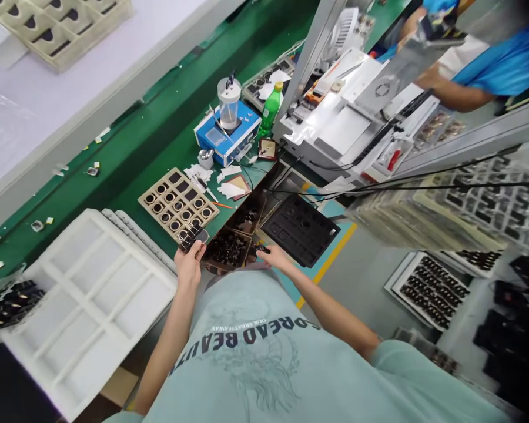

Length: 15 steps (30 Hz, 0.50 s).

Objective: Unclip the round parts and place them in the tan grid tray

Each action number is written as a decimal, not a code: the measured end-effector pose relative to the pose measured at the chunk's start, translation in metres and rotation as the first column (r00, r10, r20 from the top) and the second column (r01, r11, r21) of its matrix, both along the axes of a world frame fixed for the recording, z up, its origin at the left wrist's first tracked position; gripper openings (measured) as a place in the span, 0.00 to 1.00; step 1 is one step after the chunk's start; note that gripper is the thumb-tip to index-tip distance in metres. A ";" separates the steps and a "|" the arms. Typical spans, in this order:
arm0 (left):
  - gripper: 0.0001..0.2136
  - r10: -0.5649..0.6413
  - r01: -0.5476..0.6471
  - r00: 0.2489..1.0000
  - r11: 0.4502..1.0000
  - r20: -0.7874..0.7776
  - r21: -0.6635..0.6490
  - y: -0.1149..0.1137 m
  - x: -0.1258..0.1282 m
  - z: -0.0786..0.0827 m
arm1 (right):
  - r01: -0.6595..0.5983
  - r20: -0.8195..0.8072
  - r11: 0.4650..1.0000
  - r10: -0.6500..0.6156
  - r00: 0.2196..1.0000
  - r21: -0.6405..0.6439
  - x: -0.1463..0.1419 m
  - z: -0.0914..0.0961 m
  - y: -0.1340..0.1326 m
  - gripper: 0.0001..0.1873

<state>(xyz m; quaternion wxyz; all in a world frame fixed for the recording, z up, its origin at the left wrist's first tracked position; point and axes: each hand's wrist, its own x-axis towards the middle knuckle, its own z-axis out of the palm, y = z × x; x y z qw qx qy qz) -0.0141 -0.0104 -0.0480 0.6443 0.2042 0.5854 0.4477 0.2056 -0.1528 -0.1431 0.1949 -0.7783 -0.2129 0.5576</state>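
My left hand [188, 263] is closed on a small dark flat holder [194, 236] with shiny parts. It holds it at the near corner of a beige tray [152, 189] of round black parts on the green bench. My right hand [273, 256] is further right, with its fingers pinched on a small dark piece [261, 248] that I cannot make out. It is beside open brown boxes [227, 249] full of dark parts. My pale green shirt fills the bottom of the view.
A white foam divider tray [92, 294] lies at my left. A black moulded tray [300, 229], a blue device with a clear cylinder [227, 132], a green bottle [271, 108] and a white machine [348, 117] stand beyond. A co-worker's arm [454, 94] is top right.
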 end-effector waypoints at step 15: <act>0.30 -0.565 0.612 0.753 0.790 -0.338 0.043 -0.023 0.018 -0.008 | 0.356 -0.582 0.804 -0.016 0.813 0.476 -0.034 0.056 0.072 0.28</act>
